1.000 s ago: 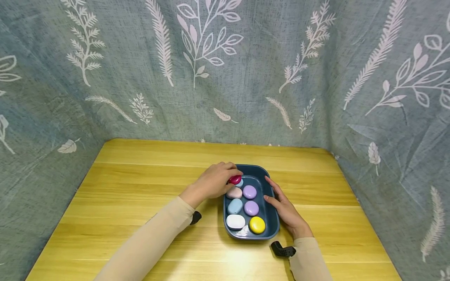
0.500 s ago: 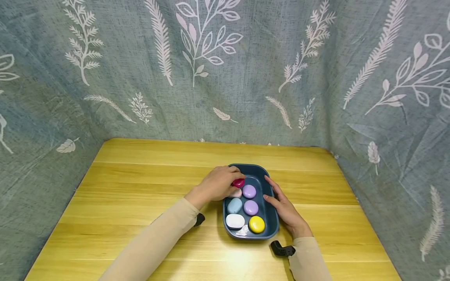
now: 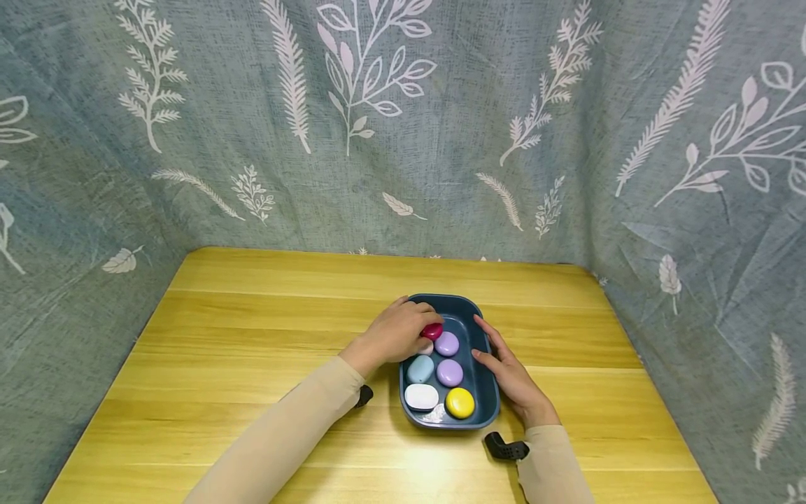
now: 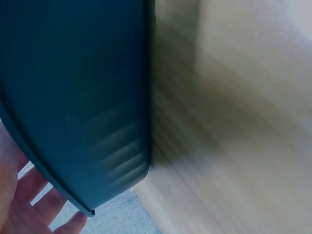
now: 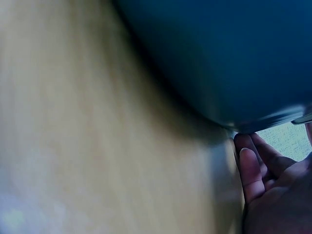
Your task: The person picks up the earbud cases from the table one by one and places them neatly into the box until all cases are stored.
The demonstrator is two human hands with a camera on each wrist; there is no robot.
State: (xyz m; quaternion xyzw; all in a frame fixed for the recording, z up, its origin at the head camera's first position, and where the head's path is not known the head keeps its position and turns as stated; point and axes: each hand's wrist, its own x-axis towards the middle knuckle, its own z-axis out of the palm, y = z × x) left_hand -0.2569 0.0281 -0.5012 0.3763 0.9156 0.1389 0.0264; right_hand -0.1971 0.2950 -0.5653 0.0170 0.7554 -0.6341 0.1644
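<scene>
A dark blue tray with rounded corners holds several smooth, glossy pieces. At its far left my left hand reaches over the rim and pinches a crimson rounded piece. Just under that hand a pale pink piece shows in part. Two lilac pieces, a light blue oval, a white oblong and a yellow disc lie nearer. With fingers spread, my right hand rests against the tray's right side. Both wrist views mostly show the tray's outer wall.
The tray stands on a wooden table. Patterned grey-green fabric hangs behind and at both sides. A black wrist device sits by the right sleeve, another by the left.
My left hand has shifted slightly right with the crimson piece. A light blue piece that showed beneath it is now hidden. My right hand and the tray hold their place.
</scene>
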